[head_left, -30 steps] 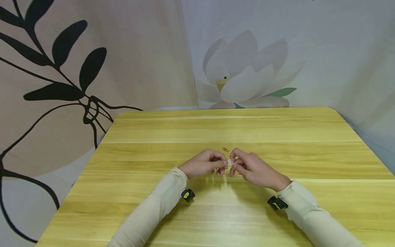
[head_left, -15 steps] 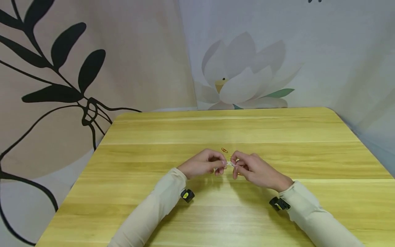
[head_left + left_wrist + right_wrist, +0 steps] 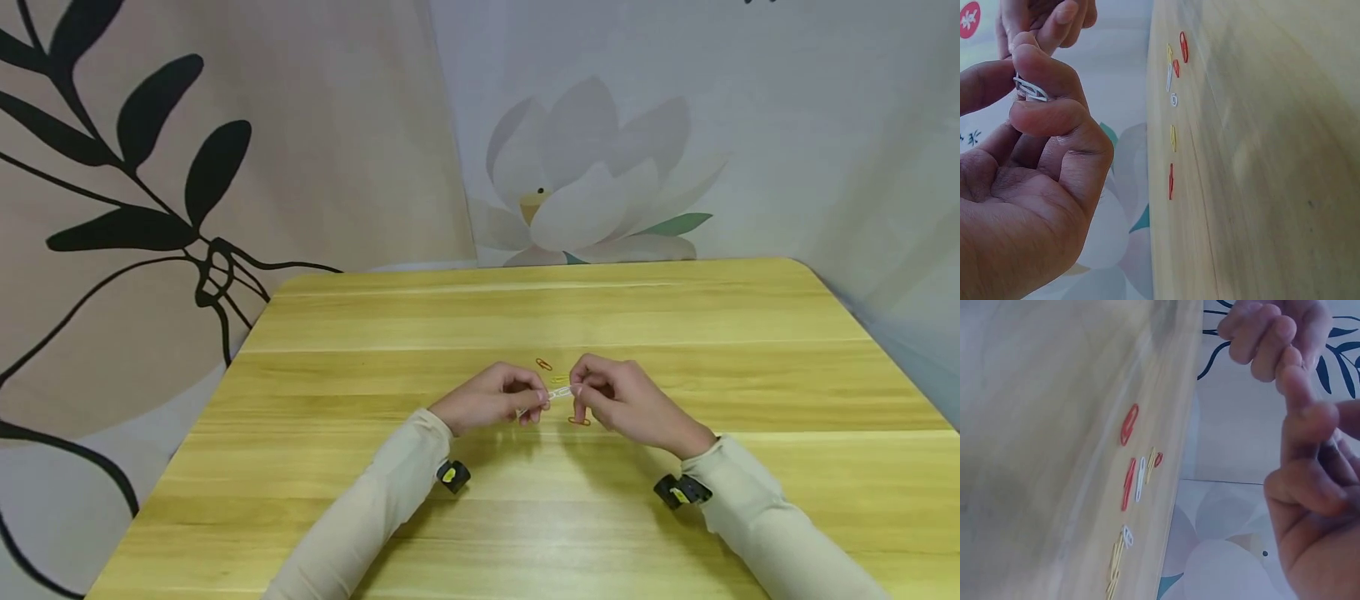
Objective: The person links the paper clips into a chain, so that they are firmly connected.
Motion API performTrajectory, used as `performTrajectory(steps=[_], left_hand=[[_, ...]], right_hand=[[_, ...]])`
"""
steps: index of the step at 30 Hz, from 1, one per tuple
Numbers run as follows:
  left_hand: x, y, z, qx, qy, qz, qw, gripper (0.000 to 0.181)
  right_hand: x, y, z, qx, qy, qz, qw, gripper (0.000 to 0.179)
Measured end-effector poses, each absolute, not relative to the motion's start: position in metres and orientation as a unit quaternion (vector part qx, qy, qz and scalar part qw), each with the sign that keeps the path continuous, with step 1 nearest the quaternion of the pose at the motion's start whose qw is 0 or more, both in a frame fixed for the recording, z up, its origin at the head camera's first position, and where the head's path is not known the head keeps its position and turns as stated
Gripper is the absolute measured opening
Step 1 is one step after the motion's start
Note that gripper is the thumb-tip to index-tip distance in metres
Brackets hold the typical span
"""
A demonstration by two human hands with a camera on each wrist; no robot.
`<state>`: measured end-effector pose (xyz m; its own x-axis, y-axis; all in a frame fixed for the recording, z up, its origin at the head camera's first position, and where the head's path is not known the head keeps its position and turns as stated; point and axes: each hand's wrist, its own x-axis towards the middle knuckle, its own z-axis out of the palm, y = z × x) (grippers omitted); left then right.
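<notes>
Between the two hands, above the table, a white paper clip piece (image 3: pixel 560 392) spans the gap between the fingertips. My left hand (image 3: pixel 495 398) pinches its left end between thumb and index finger. White wire loops (image 3: pixel 1032 92) show between those fingertips in the left wrist view. With thumb and index finger, my right hand (image 3: pixel 633 404) pinches the other end. In the right wrist view the right hand's fingers (image 3: pixel 1304 425) hide the held wire. Under the right hand lies a red paper clip (image 3: pixel 579 422).
Loose paper clips lie on the wooden table (image 3: pixel 360 367) below and beyond the hands: another red clip (image 3: pixel 543 364), yellow clips (image 3: pixel 1115 559), and white clips (image 3: pixel 1140 479). A printed backdrop (image 3: pixel 600 125) hangs behind the table's far edge.
My right hand has shifted a little right and away from the left hand. More of the white piece shows between them, and the red clip beneath is uncovered. The left hand stays nearly still.
</notes>
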<state>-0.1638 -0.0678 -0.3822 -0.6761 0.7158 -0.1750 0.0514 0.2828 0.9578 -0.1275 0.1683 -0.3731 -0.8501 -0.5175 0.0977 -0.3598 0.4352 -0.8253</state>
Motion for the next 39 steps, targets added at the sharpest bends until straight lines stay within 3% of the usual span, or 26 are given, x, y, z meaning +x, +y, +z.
performTrajectory(steps=[39], left_hand=[[-0.1621, -0.0667, -0.3790, 0.293, 0.759, 0.513, 0.272, 0.024]], right_hand=[[-0.1292, 0.1602, -0.3731, -0.266, 0.839, -0.463, 0.103, 0.015]])
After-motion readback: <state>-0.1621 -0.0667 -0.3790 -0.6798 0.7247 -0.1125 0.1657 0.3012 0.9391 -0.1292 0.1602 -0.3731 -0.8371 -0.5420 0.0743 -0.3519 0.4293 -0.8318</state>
